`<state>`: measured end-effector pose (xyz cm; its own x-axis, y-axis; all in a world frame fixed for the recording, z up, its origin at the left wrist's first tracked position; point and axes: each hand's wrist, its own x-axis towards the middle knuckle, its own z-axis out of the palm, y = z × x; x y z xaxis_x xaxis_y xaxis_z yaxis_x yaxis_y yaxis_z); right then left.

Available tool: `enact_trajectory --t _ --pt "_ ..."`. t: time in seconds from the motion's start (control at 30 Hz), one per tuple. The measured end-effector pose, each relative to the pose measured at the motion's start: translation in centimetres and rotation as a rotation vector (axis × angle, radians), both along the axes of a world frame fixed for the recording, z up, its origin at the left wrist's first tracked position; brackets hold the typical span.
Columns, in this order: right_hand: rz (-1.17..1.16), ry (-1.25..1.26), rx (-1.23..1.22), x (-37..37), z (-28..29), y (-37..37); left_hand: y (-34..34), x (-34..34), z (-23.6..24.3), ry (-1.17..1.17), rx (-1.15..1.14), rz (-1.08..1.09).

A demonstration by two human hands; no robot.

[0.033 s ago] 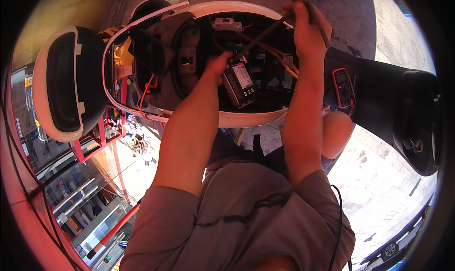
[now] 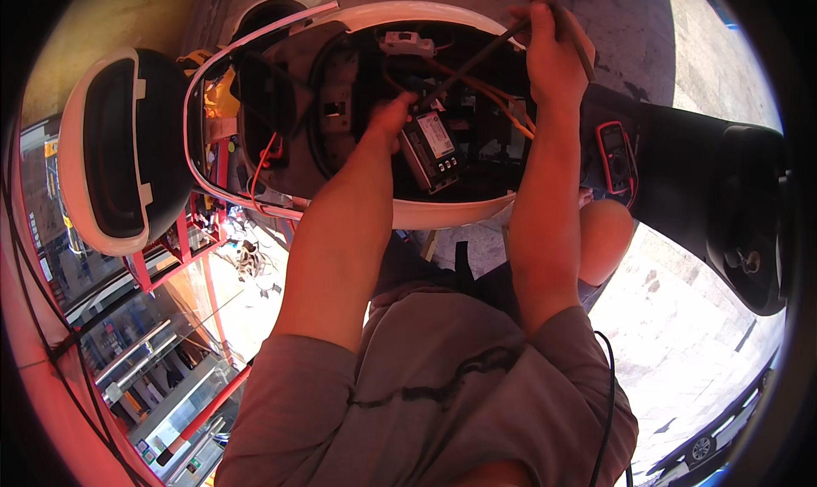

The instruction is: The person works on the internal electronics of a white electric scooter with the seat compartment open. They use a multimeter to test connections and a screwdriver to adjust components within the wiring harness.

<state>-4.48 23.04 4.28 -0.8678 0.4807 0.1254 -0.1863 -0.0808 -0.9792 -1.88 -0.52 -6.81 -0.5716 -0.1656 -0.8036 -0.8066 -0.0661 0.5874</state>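
My left hand is closed at the upper end of a black box-shaped electronic controller with a white label, tilted inside the open body of a scooter. A long dark strand, like a cable or wrapping tape, runs taut from that hand up to the right. My right hand is raised over the body's right end, its fingers closed on the strand. Part of the strand hangs past this hand, slightly blurred. What the left fingertips pinch is partly hidden.
A white circuit breaker and orange wires lie in the scooter's bay. To the right, a red-and-black multimeter rests on the scooter's dark footboard. A white-and-black top case stands open at left, above a red metal rack.
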Motion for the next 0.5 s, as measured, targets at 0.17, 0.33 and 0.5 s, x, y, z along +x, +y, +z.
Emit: enact_trajectory --t 0.17,0.33,0.5 --pt "-0.239 -0.041 -0.125 0.3 -0.3 -0.9 -0.3 -0.1 -0.8 0.007 -0.024 0.007" --pt "-0.093 0.041 -0.003 1.2 -0.6 -0.6 -0.4 -0.2 -0.7 0.039 -0.088 0.007" --pt "0.099 0.201 -0.217 0.8 -0.3 -1.0 -0.1 0.0 -0.4 0.068 -0.046 0.039"
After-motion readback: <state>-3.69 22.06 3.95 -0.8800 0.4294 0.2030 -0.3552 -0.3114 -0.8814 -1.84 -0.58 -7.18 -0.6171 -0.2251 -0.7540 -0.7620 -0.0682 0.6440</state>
